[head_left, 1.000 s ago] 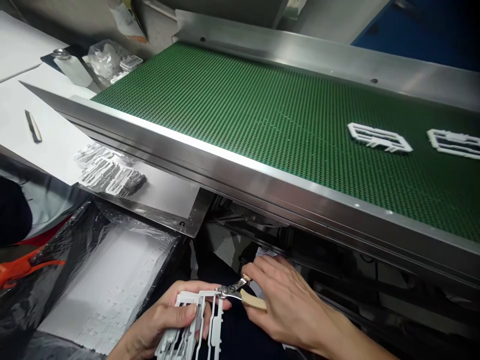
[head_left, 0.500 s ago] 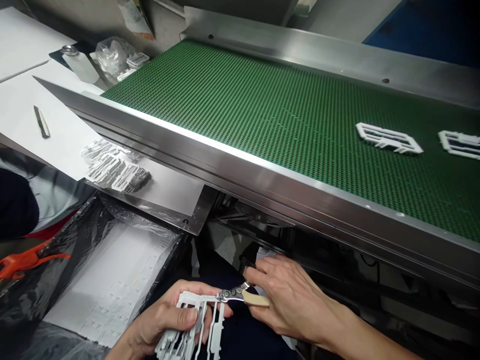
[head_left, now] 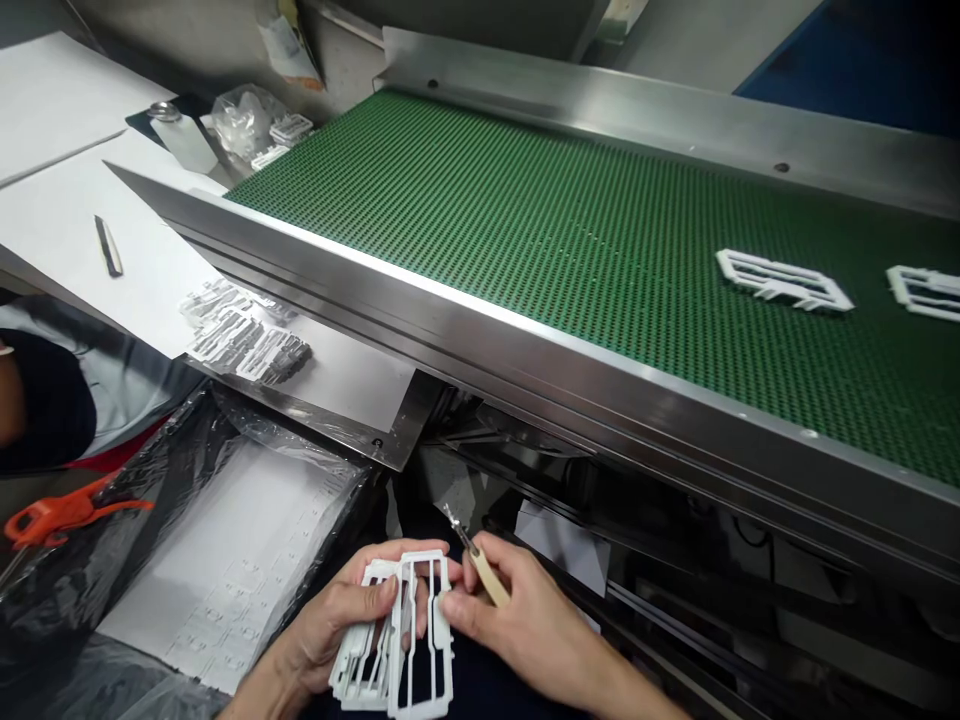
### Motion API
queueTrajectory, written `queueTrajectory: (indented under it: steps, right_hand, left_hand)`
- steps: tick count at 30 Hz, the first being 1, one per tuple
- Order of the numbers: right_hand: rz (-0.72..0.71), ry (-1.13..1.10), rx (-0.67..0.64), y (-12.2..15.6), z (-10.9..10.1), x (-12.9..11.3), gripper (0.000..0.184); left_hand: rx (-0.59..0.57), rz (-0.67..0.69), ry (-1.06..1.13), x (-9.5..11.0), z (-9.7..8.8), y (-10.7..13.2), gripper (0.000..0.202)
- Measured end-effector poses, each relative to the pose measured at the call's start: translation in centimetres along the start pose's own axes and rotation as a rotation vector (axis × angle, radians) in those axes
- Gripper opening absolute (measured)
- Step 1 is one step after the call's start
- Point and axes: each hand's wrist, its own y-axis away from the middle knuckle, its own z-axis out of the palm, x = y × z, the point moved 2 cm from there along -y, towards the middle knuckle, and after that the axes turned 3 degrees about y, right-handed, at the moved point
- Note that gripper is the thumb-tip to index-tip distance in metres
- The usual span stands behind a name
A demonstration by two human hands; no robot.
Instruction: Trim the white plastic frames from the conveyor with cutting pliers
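Observation:
My left hand [head_left: 341, 625] grips a white plastic frame part [head_left: 409, 640] at the bottom centre, thumb on top and fingers underneath. My right hand [head_left: 517, 620] is closed round small cutters with tan handles [head_left: 478, 562], whose metal tip points up and left, away from the frame. The right forefinger and thumb also touch the frame's right edge. Two more white frame parts [head_left: 784, 280] [head_left: 926, 292] lie on the green conveyor belt [head_left: 525, 220] at the far right.
The steel conveyor rail [head_left: 480, 340] runs across above my hands. A pile of small grey-white cut pieces [head_left: 244, 335] lies on a steel shelf at left. Below it is a black-lined box with white sheet [head_left: 225, 560]. Orange cutters [head_left: 56, 515], a black knife [head_left: 109, 245] and a bottle [head_left: 180, 135] are at left.
The cutters have left the frame's top edge and now point upward. My right hand moved left and closer to the frame. My left hand turned the frame more upright.

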Motion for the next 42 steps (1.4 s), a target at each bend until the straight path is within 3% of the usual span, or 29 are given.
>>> queueTrajectory:
  steps: [3,6,10,14,19,25,31,35,42]
  right_hand:
    - [-0.043,-0.201,0.026,-0.5,1.5,-0.2,0.026]
    - [-0.122,-0.277,0.103,-0.8,1.3,-0.6,0.027]
    - [-0.186,-0.15,0.238,-0.6,-0.3,-1.4,0.022]
    - [-0.187,-0.064,0.188,-0.7,-0.1,-1.8,0.019]
    - [-0.193,-0.167,0.097,-1.9,3.0,-0.8,0.021]
    - [-0.202,0.255,0.245,-3.9,5.6,0.8,0.008]
    - [-0.276,0.416,0.293,-5.2,6.1,0.5,0.015]
    - [-0.292,0.482,0.364,-9.5,4.6,-1.0,0.026]
    - [-0.397,0.57,0.589,-23.8,1.8,-5.4,0.032]
  left_hand:
    - [0.033,0.073,0.029,0.4,-0.1,-0.3,0.045]
    - [0.053,0.109,0.063,0.8,0.3,-0.6,0.038]
    - [0.147,0.144,0.133,1.0,0.4,-0.9,0.039]
    - [0.189,0.177,0.173,0.6,0.1,-1.1,0.041]
    - [0.21,0.244,0.245,0.1,0.0,-1.4,0.041]
    - [0.247,0.35,0.353,-0.9,-0.5,-1.2,0.042]
    - [0.407,0.536,0.413,-0.2,-2.5,-1.1,0.014]
    - [0.432,0.575,0.487,1.9,-4.7,-0.9,0.015]
    - [0.391,0.617,0.512,3.9,-6.3,0.0,0.019]
